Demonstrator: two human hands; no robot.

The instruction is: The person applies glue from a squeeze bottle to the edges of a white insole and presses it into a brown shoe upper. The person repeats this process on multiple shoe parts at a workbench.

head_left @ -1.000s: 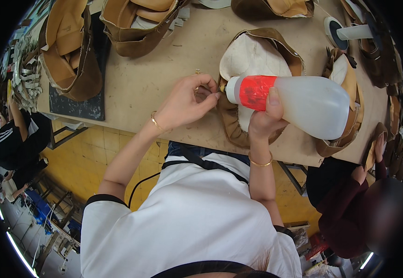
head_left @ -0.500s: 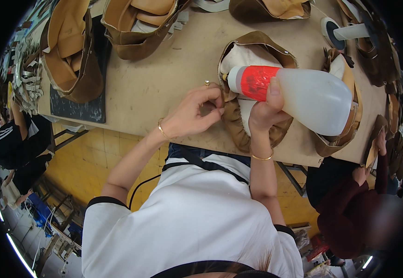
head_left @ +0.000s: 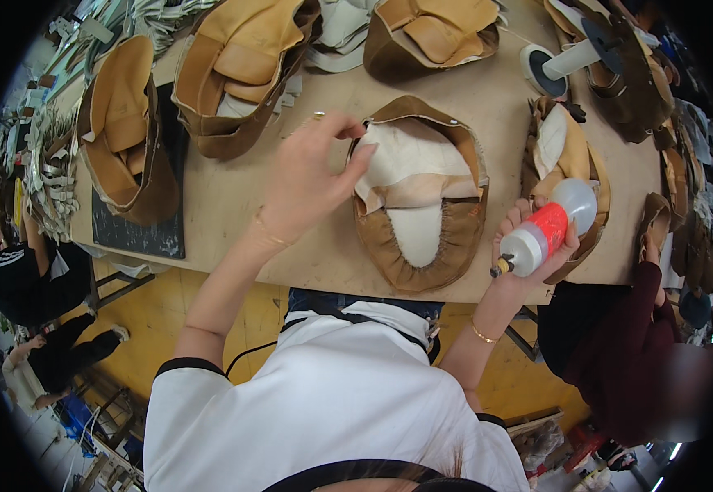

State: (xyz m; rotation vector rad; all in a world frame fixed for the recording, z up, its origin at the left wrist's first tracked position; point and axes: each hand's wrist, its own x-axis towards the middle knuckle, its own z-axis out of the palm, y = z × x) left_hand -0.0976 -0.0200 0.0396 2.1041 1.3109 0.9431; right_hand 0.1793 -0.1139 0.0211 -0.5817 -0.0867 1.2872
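A brown suede shoe upper [head_left: 459, 221] with a pale lining and a gathered toe lies in front of me, toe toward me. My left hand [head_left: 315, 176] is at its left rim, thumb and curled forefinger closed about the edge; the exact contact is partly hidden. To the right of this upper, my right hand [head_left: 541, 246] grips a translucent squeeze bottle [head_left: 576, 201] with a red band. The bottle is tilted, its narrow dark tip pointing down and toward me. Behind that hand lies another brown upper [head_left: 590, 160] with a tan lining.
More uppers stand along the left and back: one [head_left: 127, 131] on a black board [head_left: 139, 234], another [head_left: 242, 74], and a third [head_left: 430, 37]. A white spool-like stand [head_left: 565, 66] is at the back right. A co-worker in dark red [head_left: 619, 353] sits at right, holding a brown piece.
My right hand has moved the bottle off the upper to the right, turning its tip toward me. My left hand has risen along the upper's left rim. The view has shifted slightly.
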